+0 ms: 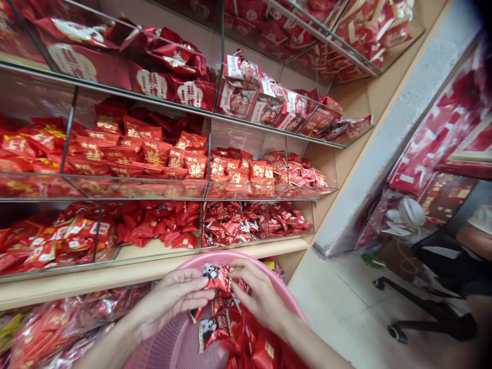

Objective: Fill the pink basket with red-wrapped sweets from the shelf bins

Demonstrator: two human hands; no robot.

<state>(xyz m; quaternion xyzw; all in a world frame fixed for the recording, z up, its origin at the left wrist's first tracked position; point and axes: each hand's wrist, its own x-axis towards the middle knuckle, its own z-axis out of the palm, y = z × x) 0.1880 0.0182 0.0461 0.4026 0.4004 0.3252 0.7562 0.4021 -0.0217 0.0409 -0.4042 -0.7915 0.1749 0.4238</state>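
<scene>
Both my hands are over a pink plastic basket (286,294) that holds several red candy packets (215,328). My left hand (172,297) and my right hand (257,294) pinch the same small red packet (218,277) between their fingertips, above the pile. The fingers of both hands are closed on it. Just beyond the basket, glass-fronted shelf bins (154,189) hold heaps of red wrapped sweets.
A wooden shelf edge (115,277) runs in front of the bins. Bags of red goods (49,328) lie below at left. A concrete pillar (384,133) stands at right. Another person (476,241) sits at the far right by a black chair base (430,323).
</scene>
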